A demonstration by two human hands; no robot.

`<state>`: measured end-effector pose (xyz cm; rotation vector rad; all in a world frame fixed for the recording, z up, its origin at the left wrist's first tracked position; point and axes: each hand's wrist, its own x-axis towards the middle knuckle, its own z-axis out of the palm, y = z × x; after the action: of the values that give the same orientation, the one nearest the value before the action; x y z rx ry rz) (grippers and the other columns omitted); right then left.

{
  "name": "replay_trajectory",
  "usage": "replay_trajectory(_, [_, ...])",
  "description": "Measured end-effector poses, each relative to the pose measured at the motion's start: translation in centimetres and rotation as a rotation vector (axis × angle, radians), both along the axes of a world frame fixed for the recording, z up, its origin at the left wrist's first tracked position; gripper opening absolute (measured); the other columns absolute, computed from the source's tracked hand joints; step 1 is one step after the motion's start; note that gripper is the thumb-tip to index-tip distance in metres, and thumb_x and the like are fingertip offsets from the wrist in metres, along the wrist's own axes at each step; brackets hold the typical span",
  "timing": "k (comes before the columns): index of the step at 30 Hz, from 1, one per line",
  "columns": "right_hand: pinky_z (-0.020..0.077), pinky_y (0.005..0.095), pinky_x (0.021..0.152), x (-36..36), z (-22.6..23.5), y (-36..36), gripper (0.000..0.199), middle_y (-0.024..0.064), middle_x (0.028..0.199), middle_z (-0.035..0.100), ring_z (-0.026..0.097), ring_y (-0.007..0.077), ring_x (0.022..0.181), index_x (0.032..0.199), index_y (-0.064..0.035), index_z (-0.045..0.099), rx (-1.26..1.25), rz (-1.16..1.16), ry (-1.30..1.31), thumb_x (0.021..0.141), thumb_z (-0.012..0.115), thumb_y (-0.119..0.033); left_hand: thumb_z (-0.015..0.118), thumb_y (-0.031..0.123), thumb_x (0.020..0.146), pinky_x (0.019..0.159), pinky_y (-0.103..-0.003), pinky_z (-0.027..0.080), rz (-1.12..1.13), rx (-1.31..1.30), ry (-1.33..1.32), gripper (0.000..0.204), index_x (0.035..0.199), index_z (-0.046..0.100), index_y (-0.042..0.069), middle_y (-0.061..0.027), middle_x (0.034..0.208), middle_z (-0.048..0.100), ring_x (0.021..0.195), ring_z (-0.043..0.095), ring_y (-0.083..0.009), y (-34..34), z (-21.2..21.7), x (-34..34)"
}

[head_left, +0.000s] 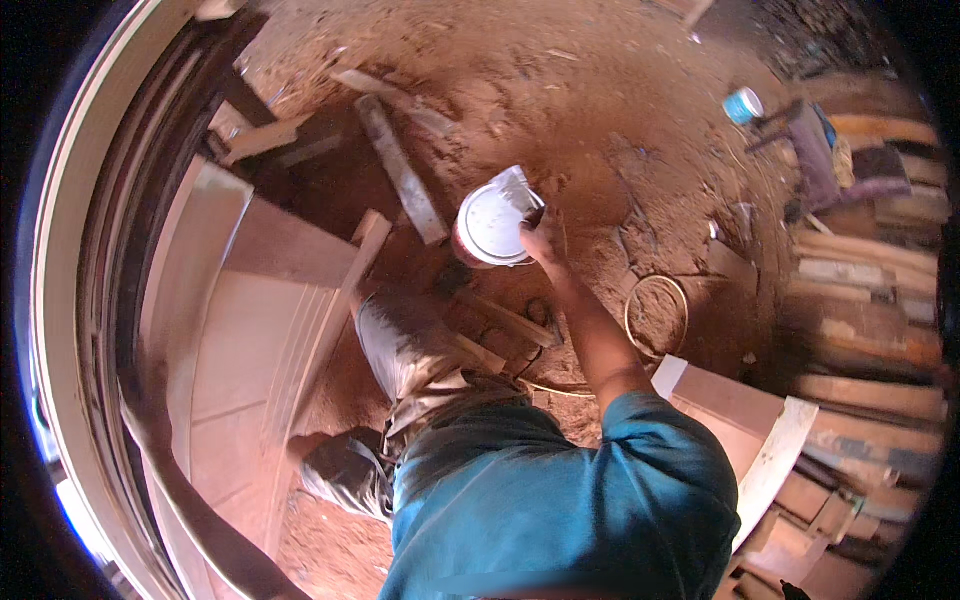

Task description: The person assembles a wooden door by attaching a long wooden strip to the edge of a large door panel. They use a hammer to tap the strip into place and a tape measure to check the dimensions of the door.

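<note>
My right hand [543, 238] is stretched out ahead, its fingers closed at the right rim of a bucket [492, 228] with a white lid. Beside the fingers, a pale flat piece [513, 185] lies across the lid's far edge; I cannot make out what it is. A thin wire handle curves along the bucket's near side. On the left, my left hand [145, 412] rests against the dark edges of upright stacked boards [115, 250]; its fingers are in shadow and hard to make out. Next to it leans a pale wooden panel [250, 350].
Loose planks [400, 170] lie on the reddish dirt floor beyond the bucket. A coiled hoop [656, 316] lies to the right, near a wooden frame [730, 410]. Stacked timber [865, 330] lines the right side. A blue-and-white can [742, 106] is at the far right.
</note>
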<state>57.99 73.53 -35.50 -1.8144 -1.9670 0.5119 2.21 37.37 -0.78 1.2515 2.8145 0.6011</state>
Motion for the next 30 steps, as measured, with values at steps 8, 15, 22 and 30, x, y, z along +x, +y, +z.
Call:
replay_trajectory(8, [0.0492, 0.0452, 0.076, 3.6, -5.6, 1.2, 0.035, 0.0204, 0.095, 0.068, 0.064, 0.0302, 0.085, 0.101, -0.0004, 0.064, -0.104, -0.313, 0.263, 0.085, 0.066, -0.031, 0.072, 0.024, 0.089, 0.106, -0.036, 0.042, -0.16, 0.161, 0.355, 0.058, 0.136, 0.052, -0.004, -0.0197, 0.141, 0.053, 0.125, 0.053, -0.0308, -1.6, -1.1, -1.7])
replay_trajectory(15, [0.0429, 0.0371, 0.051, 6.1, 1.9, 0.1, 0.025, 0.0052, 0.064, 0.063, 0.059, 0.0196, 0.058, 0.077, -0.0067, 0.068, -0.663, -0.227, 0.925, 0.079, 0.071, -0.031, 0.071, 0.026, 0.089, 0.094, -0.037, 0.051, -0.08, 0.001, 0.538, 0.045, 0.122, 0.065, -0.003, -0.0169, 0.122, 0.067, 0.107, 0.065, -0.0307, 0.2, -0.9, 2.4])
replay_trajectory(22, [0.0414, 0.0319, 0.053, 12.4, 4.1, 1.0, 0.02, 0.0029, 0.07, 0.06, 0.055, 0.0143, 0.061, 0.084, -0.004, 0.065, -0.514, -0.268, 0.757, 0.077, 0.073, -0.021, 0.067, 0.026, 0.091, 0.087, -0.035, 0.053, -0.225, 0.048, 0.893, 0.033, 0.117, 0.071, 0.005, -0.0092, 0.113, 0.072, 0.103, 0.067, -0.0266, 0.1, -1.7, 1.4])
replay_trajectory(30, [0.0475, 0.0341, 0.057, 23.8, 8.7, -2.6, 0.029, 0.0084, 0.082, 0.066, 0.06, 0.0179, 0.067, 0.1, 0.0007, 0.065, -0.121, -0.584, 0.458, 0.077, 0.072, -0.017, 0.069, 0.027, 0.09, 0.089, -0.035, 0.052, -0.15, 0.095, 0.953, 0.036, 0.118, 0.069, 0.004, -0.01, 0.114, 0.071, 0.104, 0.067, -0.0262, -0.5, -3.9, -1.6])
